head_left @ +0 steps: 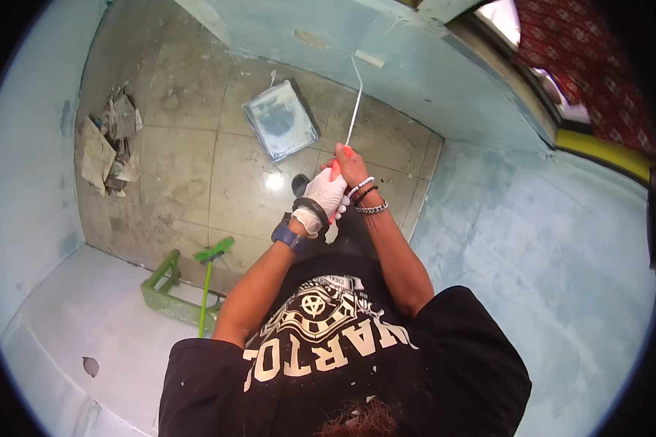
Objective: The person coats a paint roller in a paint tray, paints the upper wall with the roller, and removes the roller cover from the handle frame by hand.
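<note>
Both of my hands are closed around the orange handle (336, 170) of a paint roller. My left hand (324, 192), in a thin white glove, grips the lower part. Bare and wearing bracelets at the wrist, my right hand (354, 168) holds it higher up, near the metal rod (354, 116). At the rod's far end, the narrow pale roller cover (370, 58) is against the light blue wall (333, 65), as far as I can tell touching it. A paint tray (281, 121) coated in pale blue paint lies on the tiled floor, left of the rod.
A heap of torn cardboard and scraps (112, 142) lies by the left wall. Behind my left arm are a green plastic stool (169, 295) and a green-handled broom (206, 292). A patterned red curtain (585, 65) hangs at the upper right window. My shoe (300, 184) is near the tray.
</note>
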